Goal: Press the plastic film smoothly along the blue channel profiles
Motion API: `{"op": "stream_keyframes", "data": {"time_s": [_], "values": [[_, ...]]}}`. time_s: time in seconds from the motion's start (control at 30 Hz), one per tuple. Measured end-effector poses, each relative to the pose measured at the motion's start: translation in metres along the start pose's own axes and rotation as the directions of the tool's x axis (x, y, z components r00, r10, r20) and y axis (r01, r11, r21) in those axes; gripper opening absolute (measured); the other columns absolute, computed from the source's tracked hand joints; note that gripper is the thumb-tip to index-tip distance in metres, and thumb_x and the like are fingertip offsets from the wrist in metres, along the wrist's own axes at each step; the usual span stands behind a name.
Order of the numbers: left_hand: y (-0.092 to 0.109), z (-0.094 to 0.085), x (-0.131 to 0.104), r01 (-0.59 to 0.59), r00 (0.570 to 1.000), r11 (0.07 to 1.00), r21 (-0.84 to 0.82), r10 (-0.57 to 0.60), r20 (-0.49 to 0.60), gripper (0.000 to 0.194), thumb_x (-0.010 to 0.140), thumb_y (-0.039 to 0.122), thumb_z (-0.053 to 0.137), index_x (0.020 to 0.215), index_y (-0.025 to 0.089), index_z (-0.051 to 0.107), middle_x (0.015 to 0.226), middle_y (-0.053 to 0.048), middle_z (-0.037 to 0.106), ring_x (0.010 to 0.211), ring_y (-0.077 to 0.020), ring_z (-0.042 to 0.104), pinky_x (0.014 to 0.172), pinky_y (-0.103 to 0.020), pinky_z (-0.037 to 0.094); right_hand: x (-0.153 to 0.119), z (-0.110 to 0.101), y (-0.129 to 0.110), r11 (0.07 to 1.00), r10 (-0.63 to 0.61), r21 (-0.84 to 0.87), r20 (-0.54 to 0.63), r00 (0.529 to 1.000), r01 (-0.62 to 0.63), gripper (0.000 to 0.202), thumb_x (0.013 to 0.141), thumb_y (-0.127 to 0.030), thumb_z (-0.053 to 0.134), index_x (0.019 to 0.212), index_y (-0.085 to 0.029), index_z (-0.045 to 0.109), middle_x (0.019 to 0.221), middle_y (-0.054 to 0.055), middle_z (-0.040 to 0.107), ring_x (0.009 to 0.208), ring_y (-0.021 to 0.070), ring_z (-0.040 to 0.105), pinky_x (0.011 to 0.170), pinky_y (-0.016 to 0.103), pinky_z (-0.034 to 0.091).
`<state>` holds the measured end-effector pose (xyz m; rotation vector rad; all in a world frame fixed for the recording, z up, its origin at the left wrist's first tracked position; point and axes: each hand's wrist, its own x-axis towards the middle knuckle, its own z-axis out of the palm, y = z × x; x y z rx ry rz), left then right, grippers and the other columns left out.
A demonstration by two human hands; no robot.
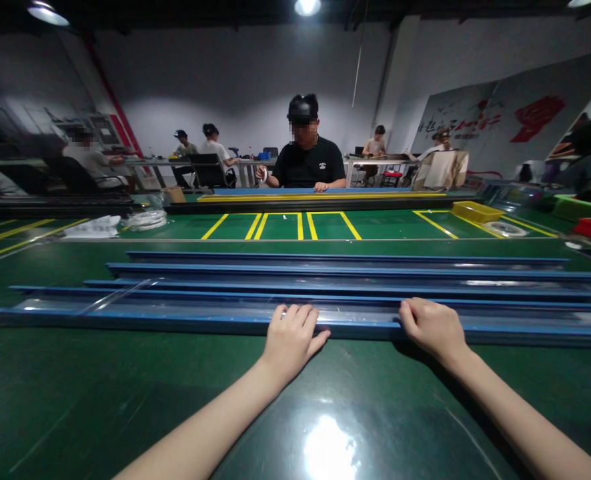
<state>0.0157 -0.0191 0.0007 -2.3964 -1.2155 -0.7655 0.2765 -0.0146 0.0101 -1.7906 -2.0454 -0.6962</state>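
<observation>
Several long blue channel-shaped profiles lie side by side across the green table. The nearest blue profile (pixel 175 319) has clear film along its inside. My left hand (pixel 291 337) is curled over its front edge near the middle, with the fingertips inside the channel and the thumb at the outer side. To the right, my right hand (pixel 433 327) is closed over the same profile, thumb and fingers bent together at its edge. Behind it lie more profiles (pixel 325 270), untouched by my hands.
Across the green table (pixel 175 400) a person in a black shirt (pixel 310 163) holds a white ring-shaped item beside more long profiles. A yellow tray (pixel 477 212) and a clear coil stand at the right; a wire coil (pixel 147 219) and white bags lie at the left.
</observation>
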Motion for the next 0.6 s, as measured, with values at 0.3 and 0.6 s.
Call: {"op": "stream_keyframes", "data": {"time_s": [0.3,0.6], "values": [[-0.001,0.0009,0.0002,-0.018,1.0,0.999,0.029,0.018,-0.003,0.025,0.079,0.04,0.045,0.08,0.016,0.054,0.078,-0.004,0.061,0.069,-0.0171,0.052,0.064,-0.032,0.033,0.002,-0.0041,-0.002,1.0,0.015,0.017,0.062,0.998,-0.016,0.042,0.08,-0.031,0.028,0.049,-0.018,0.052,0.05,0.003,0.057,0.046,0.0131,0.051,0.045,0.024,0.023],[-0.0006,0.0014,-0.0008,-0.032,0.999,0.999,0.041,0.032,-0.002,0.026,0.079,0.039,0.044,0.076,0.015,0.055,0.073,-0.002,0.06,0.066,-0.0157,0.051,0.062,-0.032,0.032,0.0069,-0.0072,-0.0029,1.0,0.012,0.009,0.187,0.982,-0.014,0.042,0.08,-0.031,0.027,0.051,-0.019,0.055,0.055,0.004,0.062,0.051,0.0161,0.055,0.045,0.024,0.024]]}}
